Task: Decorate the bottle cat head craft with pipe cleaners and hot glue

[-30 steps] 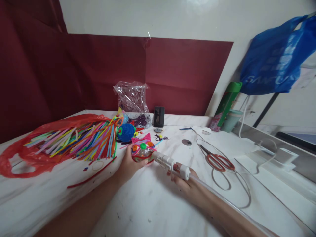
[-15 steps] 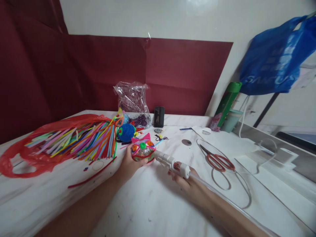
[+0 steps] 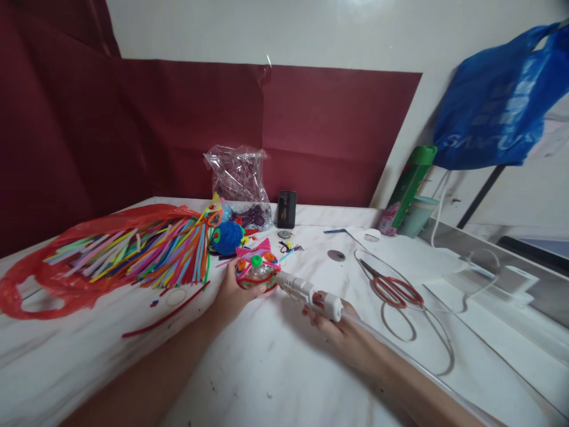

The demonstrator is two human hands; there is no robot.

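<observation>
- White table (image 3: 275, 379), smudged; dark red paper backdrop (image 3: 178, 130) on the wall behind it.
- Blue plastic bag (image 3: 493, 112) hanging at far right, above a green bottle (image 3: 411, 181) leaning by the wall.
- Red plastic bag (image 3: 57, 279) spread flat on the table's left side, with a fan of coloured pipe cleaners (image 3: 146, 249) lying on it.
- Clear crinkled bag (image 3: 240, 178) at the back edge; small black box (image 3: 287, 209) just beside it.
- Red-handled scissors (image 3: 391, 287) right of centre, lying inside a loop of white cord.
- Blue yarn ball (image 3: 227, 237) at the near end of the pipe cleaners.
- Left hand (image 3: 231, 293) cupped around the craft face (image 3: 256, 270), fingers wrapped on its left and underside; the piece sits mid-table, just in front of the yarn ball. It has pink ears, a green centre and orange eyes.
- Right hand (image 3: 340, 332) closed around the white glue gun (image 3: 309, 295), with a clear glue stick trailing back over the wrist. The nozzle points left and meets the craft face's right edge; actual contact cannot be told.
- One loose red pipe cleaner (image 3: 164, 317) on the table near the left forearm.
</observation>
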